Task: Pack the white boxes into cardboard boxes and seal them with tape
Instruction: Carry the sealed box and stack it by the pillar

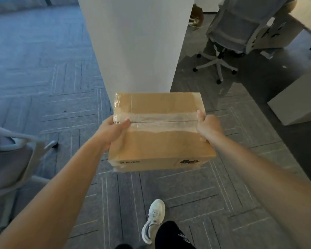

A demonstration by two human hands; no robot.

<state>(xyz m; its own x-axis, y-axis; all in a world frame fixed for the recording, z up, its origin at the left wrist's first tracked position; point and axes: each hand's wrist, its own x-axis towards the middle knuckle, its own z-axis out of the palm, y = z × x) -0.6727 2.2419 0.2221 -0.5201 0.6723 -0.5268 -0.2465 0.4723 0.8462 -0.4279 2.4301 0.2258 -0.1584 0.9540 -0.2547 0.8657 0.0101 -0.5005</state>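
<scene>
Box: we are carrying the taped box (160, 141) in the air ahead of us, above the floor (43, 78), near a white pillar (136, 42).
Left hand: our left hand (113, 129) is gripping the box's left end, thumb lying on the tape (162, 121).
Right hand: our right hand (207, 125) is clamping the right end likewise.
Why: squeezing opposite ends is, we judge, keeping the load level while our shoe (153, 220) is stepping forward.
Hidden: of the fingers (125, 121) only the thumbs are showing, the rest curling behind the sides. The contents are sealed from view, and the print on the near face is blurring.
</scene>
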